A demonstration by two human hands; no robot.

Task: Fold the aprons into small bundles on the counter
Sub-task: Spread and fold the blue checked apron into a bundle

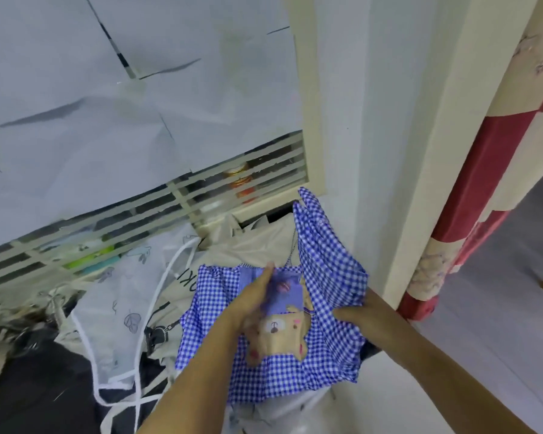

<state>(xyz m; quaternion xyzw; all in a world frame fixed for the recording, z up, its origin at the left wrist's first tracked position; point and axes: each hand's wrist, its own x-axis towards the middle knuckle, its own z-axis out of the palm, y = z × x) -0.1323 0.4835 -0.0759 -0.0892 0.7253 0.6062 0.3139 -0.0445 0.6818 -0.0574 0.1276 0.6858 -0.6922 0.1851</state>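
A blue-and-white gingham apron (329, 349) with a tan bear patch (279, 336) lies on the counter at lower centre, partly folded. My left hand (254, 299) lies flat on its middle, fingers straight, pressing the cloth beside a lilac pocket. My right hand (355, 314) grips the apron's right side, and a gathered flap of gingham (317, 233) rises above it towards the wall.
A white printed apron (123, 296) with white straps (88, 349) lies left of the gingham one, over dark cloth (44, 386) and a cream bag. A slatted window (201, 195) runs behind. A white wall and a red-and-cream curtain (470, 189) stand right.
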